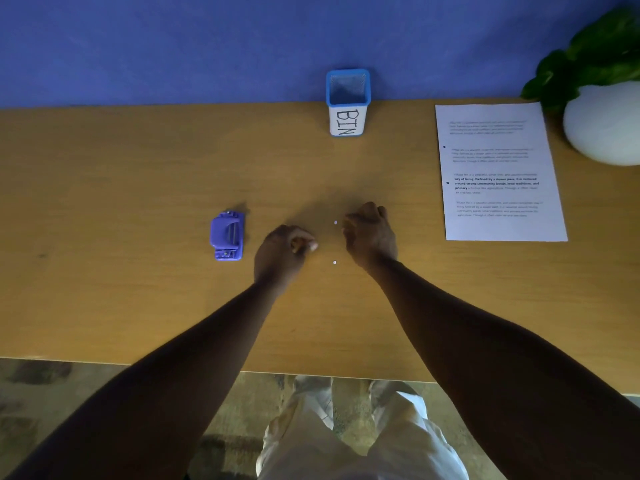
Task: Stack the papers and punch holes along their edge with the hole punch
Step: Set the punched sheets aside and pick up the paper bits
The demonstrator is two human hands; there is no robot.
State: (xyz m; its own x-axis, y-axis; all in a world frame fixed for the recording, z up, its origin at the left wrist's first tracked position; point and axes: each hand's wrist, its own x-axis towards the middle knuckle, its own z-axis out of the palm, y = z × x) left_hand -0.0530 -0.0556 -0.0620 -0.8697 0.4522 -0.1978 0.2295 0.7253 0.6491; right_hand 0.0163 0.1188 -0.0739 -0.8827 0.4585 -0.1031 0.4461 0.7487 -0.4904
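Observation:
The stack of printed papers [498, 174] lies flat at the right of the wooden desk, with two punched holes along its left edge. The purple hole punch [227, 236] sits alone at the left centre. Two tiny white paper dots [335, 222] [334, 262] lie on the desk between my hands. My left hand [282, 252] rests just right of the punch, fingertips pinched together, perhaps on something small that I cannot make out. My right hand [370, 233] is curled, fingers down beside the upper dot; whether it holds anything is hidden.
A blue mesh cup labelled BIN [347, 103] stands at the desk's back edge against the blue wall. A white pot with a green plant [604, 123] sits at the far right, close to the papers. The desk's front edge [173, 363] runs near my legs.

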